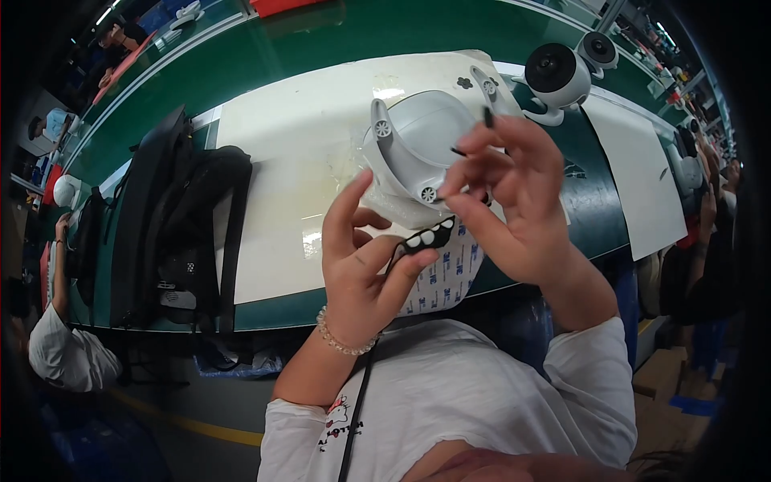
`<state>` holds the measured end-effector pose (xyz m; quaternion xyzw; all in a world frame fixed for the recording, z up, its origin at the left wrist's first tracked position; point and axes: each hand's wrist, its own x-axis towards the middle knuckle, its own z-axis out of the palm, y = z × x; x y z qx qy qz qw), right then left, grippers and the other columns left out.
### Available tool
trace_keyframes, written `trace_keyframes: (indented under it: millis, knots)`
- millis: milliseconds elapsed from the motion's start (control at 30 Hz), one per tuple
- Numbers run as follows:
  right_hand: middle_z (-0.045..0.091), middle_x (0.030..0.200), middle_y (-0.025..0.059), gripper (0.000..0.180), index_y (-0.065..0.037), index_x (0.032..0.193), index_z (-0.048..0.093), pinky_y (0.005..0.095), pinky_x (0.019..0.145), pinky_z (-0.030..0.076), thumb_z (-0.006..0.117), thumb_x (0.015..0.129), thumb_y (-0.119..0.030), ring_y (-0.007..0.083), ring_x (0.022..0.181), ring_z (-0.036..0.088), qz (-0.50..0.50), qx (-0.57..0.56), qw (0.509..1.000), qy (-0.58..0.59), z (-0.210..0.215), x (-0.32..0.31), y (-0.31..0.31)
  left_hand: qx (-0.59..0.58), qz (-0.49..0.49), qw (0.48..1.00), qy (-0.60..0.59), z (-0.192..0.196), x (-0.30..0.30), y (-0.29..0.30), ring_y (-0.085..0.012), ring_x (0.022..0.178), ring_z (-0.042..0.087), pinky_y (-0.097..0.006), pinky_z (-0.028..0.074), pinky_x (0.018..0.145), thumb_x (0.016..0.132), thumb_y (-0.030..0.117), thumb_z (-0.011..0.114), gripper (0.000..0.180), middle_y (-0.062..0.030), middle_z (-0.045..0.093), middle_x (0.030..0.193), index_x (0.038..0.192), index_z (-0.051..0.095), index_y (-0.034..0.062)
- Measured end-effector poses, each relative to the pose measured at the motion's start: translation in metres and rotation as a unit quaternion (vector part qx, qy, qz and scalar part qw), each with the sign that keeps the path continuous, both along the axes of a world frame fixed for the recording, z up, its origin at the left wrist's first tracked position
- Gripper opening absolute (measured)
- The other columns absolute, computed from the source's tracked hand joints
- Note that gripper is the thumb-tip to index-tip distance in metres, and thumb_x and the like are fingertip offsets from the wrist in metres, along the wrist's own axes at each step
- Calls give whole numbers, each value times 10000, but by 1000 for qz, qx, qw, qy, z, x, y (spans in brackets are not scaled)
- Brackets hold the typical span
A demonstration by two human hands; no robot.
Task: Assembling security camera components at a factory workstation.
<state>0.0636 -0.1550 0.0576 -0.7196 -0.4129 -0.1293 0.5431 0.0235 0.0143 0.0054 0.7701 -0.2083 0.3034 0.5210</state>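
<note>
My left hand (365,265) pinches a black strip (431,235) carrying a row of whitish round spots. Below the strip hangs a white backing sheet (440,281) with blue print. My right hand (510,197) is raised with bent fingers, its thumb tip close to a leg end of a glossy white base (434,120). Small black pieces (458,151) show at its fingertips; blur hides how they are held. The base lies with its legs upward, on clear bubble wrap (401,207). Round spoked recesses show at the leg ends.
Under the base spreads a pale work sheet (281,185) on the green bench (313,40). Black bags or cases (185,217) lie at the left. Two white round devices with black faces (554,76) stand at the far right. Other people (72,345) work at both sides.
</note>
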Motion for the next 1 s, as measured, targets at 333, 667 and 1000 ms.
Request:
trace_keyframes:
  millis: [333, 667, 1000]
  knots:
    - [430, 1071, 113, 697, -106, 1331, 171, 188, 638, 393, 499, 759, 121, 105, 798, 532, 3, -51, 997, 59, 9, 7, 8, 35, -17, 999, 16, 2, 10, -4, -209, 652, 606, -262, 501, 558, 626, 157, 763, 302, -283, 325, 1325, 572, 525, -21]
    - [537, 996, 133, 626, -61, 1278, 261, 219, 600, 438, 526, 747, 139, 144, 793, 581, -22, -142, 981, -130, 8, 8, 8, 11, -41, 999, 15, -1, 13, -3, -191, 641, 614, -260, 503, 568, 631, 139, 760, 309, -298, 315, 1323, 568, 504, -22]
    - [550, 1139, 130, 560, -157, 1231, 456, 287, 626, 498, 606, 715, 1, 275, 935, 608, 17, -300, 950, -83, 23, -9, -8, 34, -40, 999, -3, -2, 14, -1, -204, 661, 637, -267, 505, 602, 636, 111, 753, 255, -300, 301, 1328, 618, 546, -39]
